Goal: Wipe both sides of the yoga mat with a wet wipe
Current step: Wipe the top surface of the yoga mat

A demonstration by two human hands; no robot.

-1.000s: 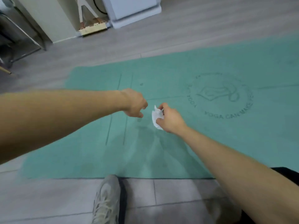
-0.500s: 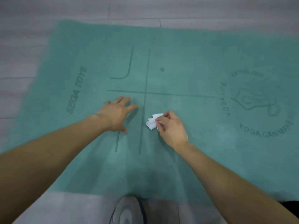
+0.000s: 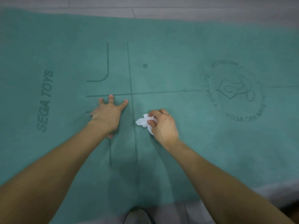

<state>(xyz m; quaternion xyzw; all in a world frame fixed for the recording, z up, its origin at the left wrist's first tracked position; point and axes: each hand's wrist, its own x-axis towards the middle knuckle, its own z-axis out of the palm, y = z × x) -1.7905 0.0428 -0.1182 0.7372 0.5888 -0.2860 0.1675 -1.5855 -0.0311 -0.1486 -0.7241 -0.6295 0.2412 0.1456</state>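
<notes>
Head view shows my left hand (image 3: 108, 115) spread flat on the teal yoga mat (image 3: 178, 50), likely pinning it to the floor (image 3: 210, 7), while my right hand (image 3: 161, 125) pinches the crumpled wet wipe (image 3: 143, 122) just above it, ready to wipe.

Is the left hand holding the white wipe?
No, the right hand grips the wipe; the left hand rests spread on the mat.
</notes>
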